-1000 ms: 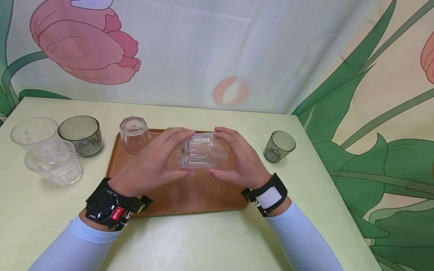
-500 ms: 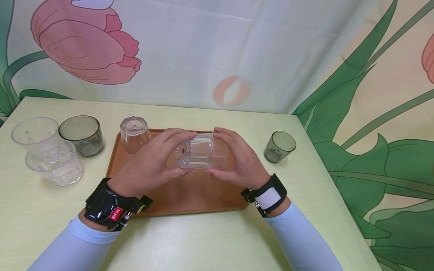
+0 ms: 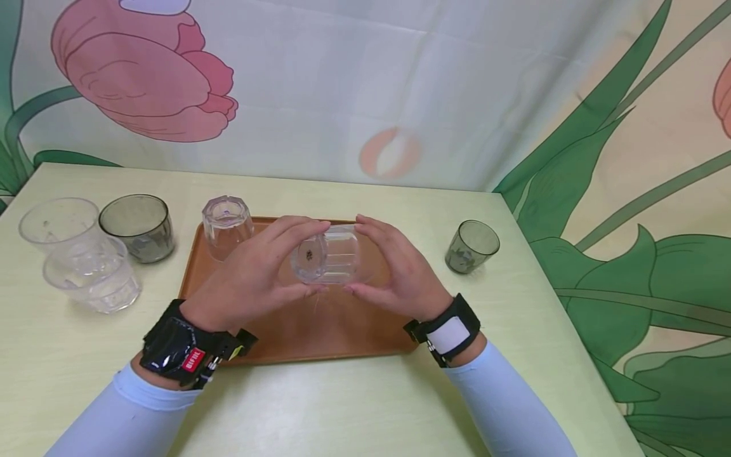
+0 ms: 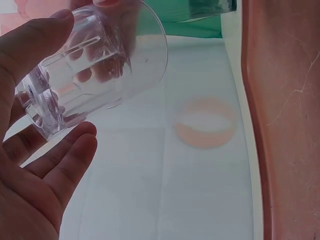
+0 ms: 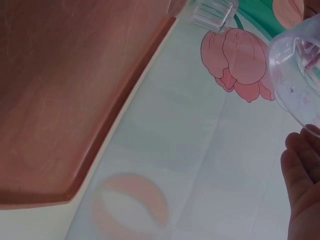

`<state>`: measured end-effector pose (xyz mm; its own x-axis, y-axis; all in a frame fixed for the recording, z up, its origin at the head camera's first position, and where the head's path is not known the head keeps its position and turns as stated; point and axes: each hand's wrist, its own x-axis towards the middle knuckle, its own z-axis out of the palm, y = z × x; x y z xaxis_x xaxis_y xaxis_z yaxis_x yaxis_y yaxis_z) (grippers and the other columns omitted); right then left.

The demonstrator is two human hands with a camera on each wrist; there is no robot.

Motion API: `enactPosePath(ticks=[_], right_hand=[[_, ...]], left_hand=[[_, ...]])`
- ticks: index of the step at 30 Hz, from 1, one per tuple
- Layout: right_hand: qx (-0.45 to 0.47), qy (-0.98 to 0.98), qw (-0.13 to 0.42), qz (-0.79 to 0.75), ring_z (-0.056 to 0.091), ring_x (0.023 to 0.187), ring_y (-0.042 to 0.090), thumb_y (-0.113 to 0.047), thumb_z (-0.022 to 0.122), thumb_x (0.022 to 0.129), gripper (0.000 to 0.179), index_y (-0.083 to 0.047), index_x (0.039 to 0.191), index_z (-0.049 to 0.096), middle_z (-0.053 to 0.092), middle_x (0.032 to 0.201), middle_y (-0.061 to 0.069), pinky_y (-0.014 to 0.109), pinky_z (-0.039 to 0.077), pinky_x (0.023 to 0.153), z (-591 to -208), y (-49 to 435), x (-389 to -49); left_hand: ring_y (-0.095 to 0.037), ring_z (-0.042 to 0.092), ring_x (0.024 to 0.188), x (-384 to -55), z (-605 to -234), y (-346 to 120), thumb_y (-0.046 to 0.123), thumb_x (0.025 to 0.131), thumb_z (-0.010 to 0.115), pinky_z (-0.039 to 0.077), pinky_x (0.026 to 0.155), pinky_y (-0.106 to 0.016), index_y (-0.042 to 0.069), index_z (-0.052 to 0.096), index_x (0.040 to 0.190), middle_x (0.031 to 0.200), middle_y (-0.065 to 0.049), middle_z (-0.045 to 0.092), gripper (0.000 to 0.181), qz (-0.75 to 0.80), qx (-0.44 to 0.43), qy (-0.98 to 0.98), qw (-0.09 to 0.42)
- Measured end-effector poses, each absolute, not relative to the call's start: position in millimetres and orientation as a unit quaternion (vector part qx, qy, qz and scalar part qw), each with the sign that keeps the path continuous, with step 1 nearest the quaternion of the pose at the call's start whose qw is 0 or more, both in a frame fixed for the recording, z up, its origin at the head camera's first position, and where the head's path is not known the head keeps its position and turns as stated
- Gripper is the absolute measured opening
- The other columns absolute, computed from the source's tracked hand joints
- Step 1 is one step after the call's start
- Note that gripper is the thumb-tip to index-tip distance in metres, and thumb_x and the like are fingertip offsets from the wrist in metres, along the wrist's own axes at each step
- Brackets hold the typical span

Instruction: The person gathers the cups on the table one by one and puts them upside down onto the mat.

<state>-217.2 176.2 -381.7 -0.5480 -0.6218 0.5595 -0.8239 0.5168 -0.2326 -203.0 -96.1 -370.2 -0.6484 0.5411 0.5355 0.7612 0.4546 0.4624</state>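
A clear drinking glass [image 3: 337,255] lies on its side in the air over the brown tray [image 3: 320,330], its round base turned partly up to the head camera. My left hand [image 3: 245,276] holds it near the base, thumb on one side and fingers on the other. At the mouth end, my right hand [image 3: 407,273] pinches it between thumb and fingers. The left wrist view shows the ribbed lower wall of the glass [image 4: 82,75] between thumb and fingertips. Another clear glass [image 3: 226,228] stands upside down at the tray's back left corner.
Left of the tray are a wide smoky grey glass [image 3: 139,231] and two clear glasses, the front one [image 3: 94,279] overlapping the other [image 3: 57,222]. A small grey glass [image 3: 471,247] stands right of the tray. A flower-printed cloth [image 3: 320,95] hangs behind the table.
The held glass has turned, so its round base now faces the head camera more fully. My right hand has shifted slightly left; the left hand stays almost in place.
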Motion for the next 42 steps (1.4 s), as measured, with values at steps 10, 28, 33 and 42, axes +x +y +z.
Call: enactPosePath(ticks=[10, 28, 33, 42], right_hand=[[0.43, -0.846, 0.201, 0.243, 0.047, 0.136, 0.027, -0.032, 0.086, 0.077, 0.087, -0.004, 0.146, 0.04, 0.047, 0.149, 0.016, 0.04, 0.041, 0.114, -384.5, 172.4, -220.1], [0.443, -0.852, 0.192, 0.204, 0.05, 0.135, 0.028, -0.037, 0.082, 0.082, 0.087, 0.002, 0.147, 0.041, 0.053, 0.144, 0.017, 0.039, 0.04, 0.115, -387.5, 167.2, -219.2], [0.449, -0.85, 0.186, 0.204, 0.05, 0.135, 0.026, -0.036, 0.081, 0.084, 0.083, 0.001, 0.146, 0.042, 0.054, 0.143, 0.016, 0.038, 0.04, 0.115, -388.7, 167.4, -220.1], [0.437, -0.867, 0.162, 0.178, 0.052, 0.131, 0.027, -0.034, 0.075, 0.089, 0.074, -0.001, 0.147, 0.044, 0.056, 0.139, 0.015, 0.039, 0.044, 0.111, -389.3, 166.0, -216.5]], left_hand=[[-0.019, 0.055, 0.124, -203.8, -369.2, -96.8, 0.029, 0.075, 0.09, 0.055, 0.098, -0.04, 0.014, 0.046, 0.149, 0.141, -0.006, 0.053, 0.087, -0.357, -0.401, -0.826, 0.171], [-0.022, 0.054, 0.125, -206.3, -370.4, -95.1, 0.032, 0.077, 0.082, 0.052, 0.101, -0.042, 0.015, 0.048, 0.148, 0.137, -0.007, 0.055, 0.08, -0.343, -0.415, -0.817, 0.208], [-0.023, 0.053, 0.125, -207.3, -372.0, -94.2, 0.033, 0.077, 0.081, 0.051, 0.101, -0.043, 0.015, 0.05, 0.147, 0.136, -0.007, 0.056, 0.079, -0.344, -0.416, -0.813, 0.217], [-0.023, 0.054, 0.121, -207.7, -374.9, -94.9, 0.031, 0.074, 0.081, 0.053, 0.096, -0.041, 0.017, 0.055, 0.143, 0.132, -0.008, 0.057, 0.075, -0.337, -0.415, -0.815, 0.222]])
